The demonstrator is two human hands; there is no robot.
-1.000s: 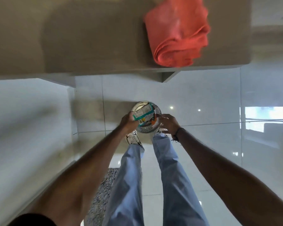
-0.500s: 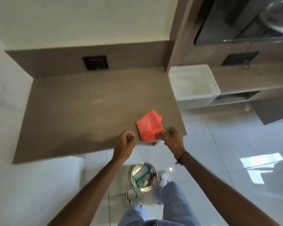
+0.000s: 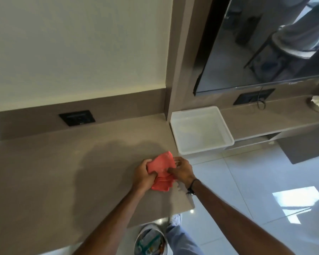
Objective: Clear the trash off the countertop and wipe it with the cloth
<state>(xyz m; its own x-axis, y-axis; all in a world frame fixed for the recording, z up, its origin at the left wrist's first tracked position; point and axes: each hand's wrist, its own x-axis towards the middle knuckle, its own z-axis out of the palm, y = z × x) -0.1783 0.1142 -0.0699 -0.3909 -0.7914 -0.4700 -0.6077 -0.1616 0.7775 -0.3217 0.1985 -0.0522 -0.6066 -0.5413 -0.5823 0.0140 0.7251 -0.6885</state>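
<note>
Both hands meet on the red cloth (image 3: 162,172) near the right front corner of the brown desk (image 3: 63,172). The left hand (image 3: 142,176) grips the cloth's left edge, its fingers (image 3: 151,176) curled around the fabric with the thumb on top. The right hand (image 3: 182,171) pinches the cloth's right side, its fingers (image 3: 173,170) pressed into the folds. The cloth is bunched between the two sets of fingers, its lower layers lying on the desk surface. A dark wristband (image 3: 191,186) sits on the right wrist. Right of the fingers and farther back, a white tub (image 3: 226,133) stands just beside the desk's edge. Below the fingers, on the glossy tiled floor (image 3: 247,181), a round bin (image 3: 151,242) holds wrappers, next to a leg in light jeans (image 3: 180,240). A dark socket plate (image 3: 77,117) is set in the back panel, left of the fingers.
</note>
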